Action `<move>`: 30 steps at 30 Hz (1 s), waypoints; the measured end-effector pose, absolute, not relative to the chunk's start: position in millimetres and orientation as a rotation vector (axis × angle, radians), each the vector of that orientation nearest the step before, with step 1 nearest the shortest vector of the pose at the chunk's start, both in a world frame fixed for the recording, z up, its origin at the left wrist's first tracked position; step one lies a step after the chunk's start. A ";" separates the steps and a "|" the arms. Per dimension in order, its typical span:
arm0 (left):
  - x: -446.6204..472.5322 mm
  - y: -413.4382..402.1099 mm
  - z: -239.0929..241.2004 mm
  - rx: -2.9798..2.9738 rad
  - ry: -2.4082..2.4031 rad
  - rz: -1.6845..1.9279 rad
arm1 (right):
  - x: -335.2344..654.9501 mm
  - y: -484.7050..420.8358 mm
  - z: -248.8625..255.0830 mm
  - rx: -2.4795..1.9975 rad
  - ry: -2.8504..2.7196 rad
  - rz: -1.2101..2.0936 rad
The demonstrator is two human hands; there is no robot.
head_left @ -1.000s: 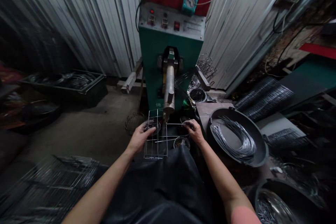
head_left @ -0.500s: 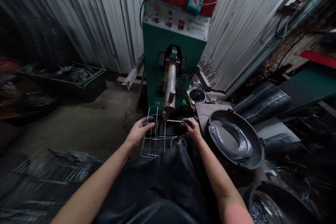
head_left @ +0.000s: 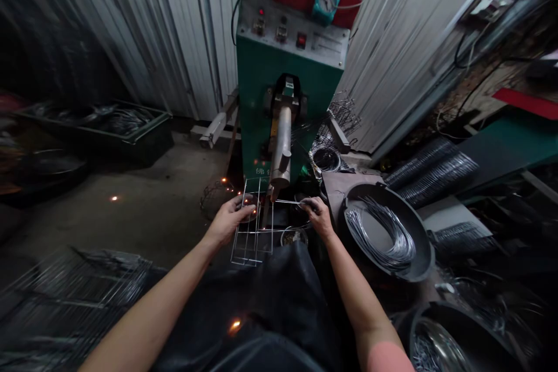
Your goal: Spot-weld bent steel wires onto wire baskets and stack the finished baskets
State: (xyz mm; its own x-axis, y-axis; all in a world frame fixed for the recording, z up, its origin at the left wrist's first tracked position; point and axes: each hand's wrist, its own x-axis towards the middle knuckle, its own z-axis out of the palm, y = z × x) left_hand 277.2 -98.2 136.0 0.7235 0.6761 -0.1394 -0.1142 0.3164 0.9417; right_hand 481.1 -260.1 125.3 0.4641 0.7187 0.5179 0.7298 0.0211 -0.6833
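My left hand (head_left: 229, 218) is closed on the side of a small wire rack (head_left: 253, 247), which hangs in front of a green spot welder (head_left: 288, 64). Between the thumb and fingers of my right hand (head_left: 319, 215) is a thin metal wire (head_left: 288, 201). Its left end reaches the rack's edge just under the welder's electrode tip (head_left: 272, 190). Orange sparks (head_left: 224, 179) fly around my left hand, and one glows in front of the dark apron (head_left: 261, 302). The exact contact point under the electrode is too small to make out.
On the right, a round black pan (head_left: 387, 232) holds a bundle of bent wires; below it stands another pan (head_left: 440, 337) with small metal parts. Finished-looking wire racks (head_left: 87, 296) pile up at lower left. A green bin (head_left: 100, 125) stands behind on the floor.
Sparks have appeared around the electrode, over the floor and in front of the apron. Both hands keep their grips and have hardly moved.
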 end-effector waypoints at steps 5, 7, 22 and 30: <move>277.4 -97.5 135.7 1.114 0.567 0.525 | 483.7 -260.2 124.9 -1.706 -1.265 -0.024; 277.5 -96.9 134.4 1.103 0.591 0.529 | 485.4 -259.2 123.5 -1.706 -1.270 -0.022; 278.0 -103.4 134.6 1.122 0.680 0.666 | 469.2 -322.6 114.4 -1.869 -1.148 -0.151; 280.6 -115.0 132.8 1.091 0.714 0.802 | 463.5 -304.7 140.4 -2.182 -1.228 -0.234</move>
